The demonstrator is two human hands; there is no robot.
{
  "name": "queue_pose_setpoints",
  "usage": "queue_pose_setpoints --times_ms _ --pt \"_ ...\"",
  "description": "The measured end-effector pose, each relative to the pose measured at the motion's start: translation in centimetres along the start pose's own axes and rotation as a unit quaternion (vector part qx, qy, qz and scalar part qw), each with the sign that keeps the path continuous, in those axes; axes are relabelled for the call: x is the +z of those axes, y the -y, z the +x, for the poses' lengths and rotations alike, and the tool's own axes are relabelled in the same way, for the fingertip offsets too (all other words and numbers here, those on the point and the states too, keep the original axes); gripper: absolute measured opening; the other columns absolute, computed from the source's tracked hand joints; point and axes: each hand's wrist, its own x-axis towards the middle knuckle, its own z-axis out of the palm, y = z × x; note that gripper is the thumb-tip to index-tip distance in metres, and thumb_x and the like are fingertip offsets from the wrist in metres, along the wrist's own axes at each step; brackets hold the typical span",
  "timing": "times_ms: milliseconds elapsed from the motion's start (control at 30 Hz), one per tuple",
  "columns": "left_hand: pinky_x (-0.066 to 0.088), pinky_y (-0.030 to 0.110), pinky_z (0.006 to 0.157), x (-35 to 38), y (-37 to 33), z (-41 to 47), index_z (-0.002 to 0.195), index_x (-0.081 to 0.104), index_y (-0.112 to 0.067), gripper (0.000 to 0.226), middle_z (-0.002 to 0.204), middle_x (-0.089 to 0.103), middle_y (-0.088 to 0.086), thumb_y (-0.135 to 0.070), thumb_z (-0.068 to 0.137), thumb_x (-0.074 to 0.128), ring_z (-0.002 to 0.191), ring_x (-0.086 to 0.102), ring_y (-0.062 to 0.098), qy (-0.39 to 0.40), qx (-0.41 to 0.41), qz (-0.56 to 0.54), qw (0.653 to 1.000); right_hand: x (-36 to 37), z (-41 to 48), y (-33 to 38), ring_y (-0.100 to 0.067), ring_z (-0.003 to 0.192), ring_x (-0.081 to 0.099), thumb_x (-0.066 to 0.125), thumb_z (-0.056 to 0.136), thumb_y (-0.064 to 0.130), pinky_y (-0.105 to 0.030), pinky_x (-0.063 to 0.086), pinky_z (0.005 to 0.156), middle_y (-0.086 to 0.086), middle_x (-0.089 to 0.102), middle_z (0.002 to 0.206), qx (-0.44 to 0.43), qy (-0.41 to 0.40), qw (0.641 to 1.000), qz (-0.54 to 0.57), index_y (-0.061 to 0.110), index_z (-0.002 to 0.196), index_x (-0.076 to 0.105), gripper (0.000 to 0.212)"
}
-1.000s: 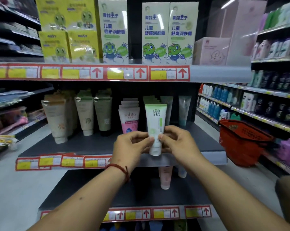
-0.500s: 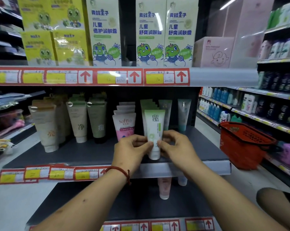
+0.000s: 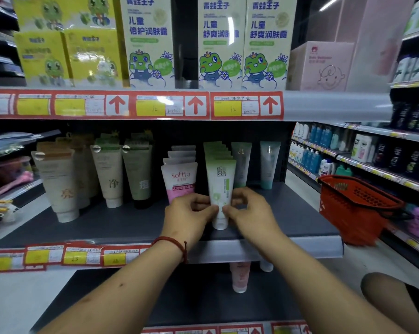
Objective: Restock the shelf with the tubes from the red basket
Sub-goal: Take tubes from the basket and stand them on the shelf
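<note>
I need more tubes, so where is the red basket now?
Head view: the red basket is on the right, just past the right end of the grey shelf, below the bottle shelves.

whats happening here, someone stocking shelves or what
A person is stocking a shop shelf. The left hand and right hand both pinch a green and white tube, upright with its cap down at the front of a row of matching tubes, beside the pink tubes. The red basket sits off to the right.
</note>
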Motion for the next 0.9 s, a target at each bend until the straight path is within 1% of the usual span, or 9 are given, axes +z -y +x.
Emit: queue_pose_setpoints --times_ms 300,433,567,633,667,733,767,833,900 --pt "0.060 0.036 0.087 0.4 0.7 1.3 0.095 0.078 -0.020 0.013 0.086 0.078 -0.006 -0.017 0.082 0.079 0.083 0.074 0.006 -0.014 0.009 0.014 1.000 0.4 1.2 -0.1 -0.007 0.094 0.064 0.069 0.090 0.012 -0.007 0.042 0.066 0.006 0.069 0.104 0.008 0.004 1.000 -0.014 0.019 0.114 0.065 0.025" --pt "0.060 0.032 0.087 0.4 0.6 1.3 0.098 0.078 -0.020 0.015 0.087 0.078 -0.006 -0.018 0.083 0.078 0.083 0.073 0.004 -0.012 0.016 0.025 0.999 0.5 1.2 -0.1 -0.007 0.095 0.064 0.069 0.090 0.014 -0.010 0.045 0.069 0.005 0.069 0.104 0.016 0.005 1.000 -0.016 0.019 0.114 0.064 0.025" --pt "0.055 0.020 0.084 -0.6 -0.1 0.0 0.108 0.073 -0.016 0.026 0.092 0.075 -0.004 -0.021 0.083 0.080 0.083 0.068 0.001 -0.013 0.028 0.062 0.998 0.5 -0.2 0.7 -0.004 0.084 0.062 0.070 0.089 0.016 -0.005 0.042 0.065 0.006 0.068 0.102 0.018 -0.004 0.999 -0.034 0.017 0.115 0.060 0.028" --pt "0.051 0.010 0.078 -1.6 -0.6 -1.1 0.114 0.071 -0.014 0.033 0.100 0.075 0.000 -0.021 0.083 0.080 0.087 0.068 0.002 -0.002 0.048 0.092 0.995 0.4 -1.3 1.7 -0.007 0.092 0.064 0.070 0.089 0.015 -0.007 0.045 0.072 0.006 0.066 0.109 0.010 -0.004 0.999 -0.046 0.017 0.120 0.057 0.034" --pt "0.051 0.008 0.078 -2.4 -0.9 -1.7 0.115 0.070 -0.013 0.034 0.102 0.074 0.001 -0.020 0.083 0.080 0.088 0.068 0.003 0.003 0.062 0.113 0.992 0.2 -2.0 2.2 -0.011 0.102 0.064 0.070 0.088 0.017 -0.014 0.049 0.082 0.004 0.065 0.116 -0.001 -0.001 0.998 -0.058 0.017 0.124 0.056 0.039" --pt "0.054 0.014 0.084 -4.3 -1.4 -3.4 0.115 0.070 -0.013 0.034 0.104 0.074 0.001 -0.020 0.083 0.079 0.092 0.068 0.007 0.011 0.094 0.161 0.982 0.1 -3.8 3.6 -0.016 0.120 0.058 0.070 0.089 0.022 -0.024 0.046 0.096 0.000 0.059 0.131 -0.029 0.008 0.994 -0.103 0.016 0.135 0.051 0.049" --pt "0.054 0.018 0.089 -5.3 -1.6 -4.2 0.116 0.070 -0.013 0.034 0.106 0.074 0.001 -0.020 0.084 0.078 0.096 0.068 0.007 0.015 0.109 0.183 0.977 0.0 -4.7 4.2 -0.016 0.124 0.054 0.069 0.090 0.024 -0.023 0.042 0.098 0.000 0.055 0.137 -0.041 0.015 0.991 -0.126 0.016 0.139 0.049 0.053" --pt "0.047 0.013 0.091 -7.5 -2.0 -6.4 0.120 0.068 -0.015 0.037 0.114 0.072 0.000 -0.021 0.085 0.077 0.103 0.064 0.006 0.029 0.138 0.234 0.962 0.0 -7.0 5.5 -0.017 0.128 0.050 0.066 0.093 0.025 -0.021 0.037 0.099 -0.001 0.049 0.142 -0.059 0.031 0.985 -0.156 0.017 0.143 0.044 0.055" --pt "0.039 0.011 0.092 -9.8 -1.8 -8.6 0.125 0.065 -0.016 0.043 0.122 0.069 0.001 -0.025 0.085 0.077 0.111 0.062 0.011 0.035 0.158 0.299 0.941 0.4 -9.3 6.5 -0.019 0.128 0.049 0.065 0.094 0.027 -0.023 0.038 0.101 -0.002 0.045 0.144 -0.079 0.052 0.978 -0.184 0.018 0.145 0.042 0.057"
